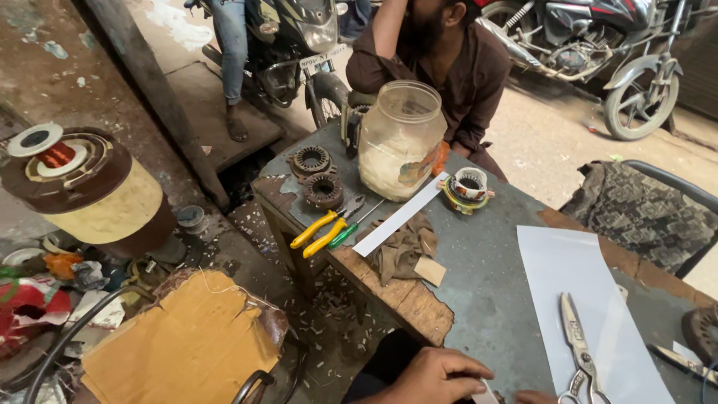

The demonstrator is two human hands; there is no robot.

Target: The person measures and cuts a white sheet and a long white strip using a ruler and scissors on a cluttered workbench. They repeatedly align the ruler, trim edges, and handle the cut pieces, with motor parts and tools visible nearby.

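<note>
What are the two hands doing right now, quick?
Left hand: fingers curled, resting at the near table edge on a small white piece; grip cannot be told.
Right hand: barely in view by the scissors; cannot be told.

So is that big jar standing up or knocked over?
Standing up. The clear jar sits on its base on the table, its mouth pointing up, whitish stuff settled at the bottom.

Right hand (535, 396): we saw only its fingertips, the rest cut off by the bottom edge. Scissors (580, 348): handles cut off at that edge. Left hand (437, 376): wrist out of view. Rusty round part (703, 333) at the table's (486, 284) right end: partly cropped.
</note>
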